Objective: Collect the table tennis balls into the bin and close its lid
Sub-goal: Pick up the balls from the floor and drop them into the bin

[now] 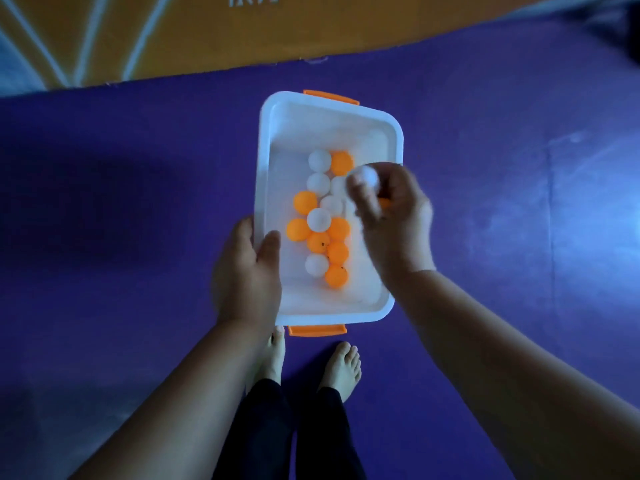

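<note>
Over a purple mat (138, 209), the open white bin (332, 116) was gripped at its left rim by the left hand (247, 271), thumb hooked inside. The blurred right hand (398, 220) hung over the bin's right side, fingers curled round a white ball (365, 176). Orange and white balls (337, 252) lay clustered on the bin's floor.

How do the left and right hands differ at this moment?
The left hand grips the bin's left rim, thumb inside; the right hand pinches a white ball above the bin. The left hand looks sharp, the right hand motion-blurred. Both are bare and at the bin.
</note>
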A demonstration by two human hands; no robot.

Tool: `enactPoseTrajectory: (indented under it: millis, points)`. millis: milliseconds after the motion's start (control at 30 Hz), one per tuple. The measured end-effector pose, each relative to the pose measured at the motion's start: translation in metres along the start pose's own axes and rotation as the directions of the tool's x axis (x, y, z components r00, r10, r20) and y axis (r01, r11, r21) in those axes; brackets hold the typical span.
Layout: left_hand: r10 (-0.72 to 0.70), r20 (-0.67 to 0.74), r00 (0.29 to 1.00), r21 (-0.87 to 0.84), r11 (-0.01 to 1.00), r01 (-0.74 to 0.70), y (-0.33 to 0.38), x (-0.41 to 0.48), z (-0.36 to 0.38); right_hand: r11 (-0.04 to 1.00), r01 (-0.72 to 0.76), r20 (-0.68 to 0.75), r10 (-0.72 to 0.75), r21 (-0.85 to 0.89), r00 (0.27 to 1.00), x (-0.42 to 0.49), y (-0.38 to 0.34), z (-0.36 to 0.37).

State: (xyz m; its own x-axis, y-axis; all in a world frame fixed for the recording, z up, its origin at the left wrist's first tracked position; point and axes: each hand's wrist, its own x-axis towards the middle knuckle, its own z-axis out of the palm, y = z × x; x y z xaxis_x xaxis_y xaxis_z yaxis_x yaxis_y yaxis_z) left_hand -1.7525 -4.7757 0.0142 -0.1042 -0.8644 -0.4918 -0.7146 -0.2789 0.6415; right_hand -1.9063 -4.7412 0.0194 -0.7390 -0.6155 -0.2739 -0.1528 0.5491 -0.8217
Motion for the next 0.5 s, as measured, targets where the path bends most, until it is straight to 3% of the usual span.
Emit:
enactPoseTrajectory:
  millis: [67, 167, 300, 500]
  points:
    - [0.043, 0.032, 0.999, -0.014, 0.999, -0.043, 0.031, -0.012, -0.017, 0.999, -0.042, 0.074, 0.042, 0.005, 0.996, -0.009, -0.027, -0.009]
    - [0.106, 0.05, 0.993, -0.004, 0.994, -0.106, 0.075, -0.028, -0.048, 0.993, -0.106, 0.066, 0.102, 0.061, 0.993, -0.018, -0.071, -0.038]
    - [0.206, 0.063, 0.977, -0.005, 0.979, -0.206, 0.133, -0.054, -0.092, 0.997, -0.058, -0.079, 0.061, 0.042, 0.995, -0.037, -0.142, -0.1]
    - [0.236, 0.096, 0.967, 0.015, 0.971, -0.238, 0.204, -0.108, -0.147, 0.999, -0.027, -0.258, 0.014, -0.047, 0.966, -0.084, -0.214, -0.192]
